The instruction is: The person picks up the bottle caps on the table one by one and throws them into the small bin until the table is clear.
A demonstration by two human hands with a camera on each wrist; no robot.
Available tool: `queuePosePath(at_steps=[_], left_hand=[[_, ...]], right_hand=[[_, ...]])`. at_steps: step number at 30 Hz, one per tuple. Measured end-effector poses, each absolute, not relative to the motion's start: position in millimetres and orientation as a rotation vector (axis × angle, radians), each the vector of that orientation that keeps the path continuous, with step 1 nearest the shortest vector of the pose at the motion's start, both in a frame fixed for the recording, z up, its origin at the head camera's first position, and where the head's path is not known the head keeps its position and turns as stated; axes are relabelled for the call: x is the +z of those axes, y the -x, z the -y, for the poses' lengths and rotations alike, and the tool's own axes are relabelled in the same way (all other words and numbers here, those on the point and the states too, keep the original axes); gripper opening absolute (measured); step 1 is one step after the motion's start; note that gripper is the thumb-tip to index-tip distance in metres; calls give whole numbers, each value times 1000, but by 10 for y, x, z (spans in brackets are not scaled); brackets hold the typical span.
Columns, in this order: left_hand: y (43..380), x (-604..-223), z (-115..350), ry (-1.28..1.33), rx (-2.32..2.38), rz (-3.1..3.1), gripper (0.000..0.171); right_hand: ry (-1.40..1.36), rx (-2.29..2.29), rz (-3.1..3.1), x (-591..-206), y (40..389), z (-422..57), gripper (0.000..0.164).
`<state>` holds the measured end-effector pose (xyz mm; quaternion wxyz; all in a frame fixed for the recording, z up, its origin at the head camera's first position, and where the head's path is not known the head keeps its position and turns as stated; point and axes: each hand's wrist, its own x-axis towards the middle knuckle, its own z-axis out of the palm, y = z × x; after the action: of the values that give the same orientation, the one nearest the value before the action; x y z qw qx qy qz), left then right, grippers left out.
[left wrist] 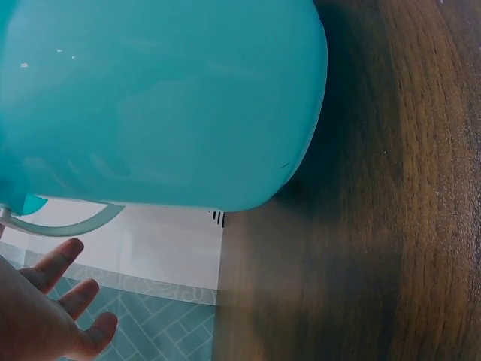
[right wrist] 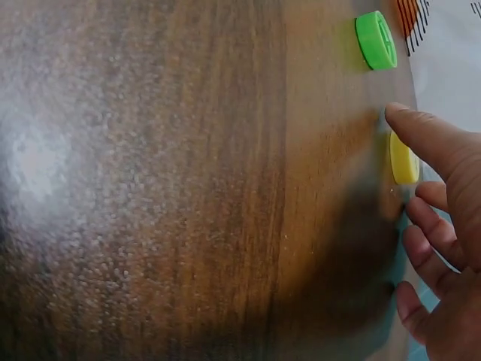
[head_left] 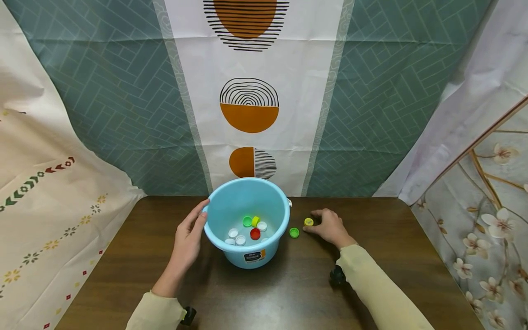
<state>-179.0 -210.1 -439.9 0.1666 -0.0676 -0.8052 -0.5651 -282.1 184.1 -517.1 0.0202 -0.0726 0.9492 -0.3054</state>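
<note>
A light blue bucket stands on the table, with several white caps, a red cap, a green cap and a yellow cap inside. At its left rim is my left hand, thumb and forefinger touching the edge. Three fingers of that hand stretch out loosely beneath the bucket's handle in the left wrist view. To the bucket's right, my right hand has its thumb and fingers spread around another yellow bottle cap on the table. A green bottle cap lies beside it, nearer the bucket.
The brown wooden table ends at a hanging cloth with orange half circles behind the bucket. Patterned cloths hang at the left and right sides. A dark band sits at each sleeve.
</note>
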Motion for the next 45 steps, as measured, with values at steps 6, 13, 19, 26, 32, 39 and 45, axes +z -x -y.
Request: queuePosePath(at_steps=[6,13,19,26,32,39,45], left_hand=[[1652,-4149,2012,187,-1625,2305,40],[1750,-4332,2078,186,-1618,2298,38],[1810,-4432,2112,187,-1582,2306,38],[1806,-4436,2110,178,-1595,2304,38],[1806,-4439,2112,165,-1585,2307,37],[1811,-4434,2115,168,-1592,2309,38],[1809,-4427,2122,146,-1613,2324,38]], right_hand=[[217,-936,-2959,-5187,2804,-1816,60],[226,-907,-2970,-5195,2810,-1783,49],[234,-907,-2970,-5190,2813,-1789,41],[242,-905,-2972,-5176,2797,-1823,38],[257,-952,-2988,-5142,2792,-1891,38],[236,-1016,-3020,-4968,2772,-1940,42],[211,-1089,-3049,-4831,2780,-1970,38]])
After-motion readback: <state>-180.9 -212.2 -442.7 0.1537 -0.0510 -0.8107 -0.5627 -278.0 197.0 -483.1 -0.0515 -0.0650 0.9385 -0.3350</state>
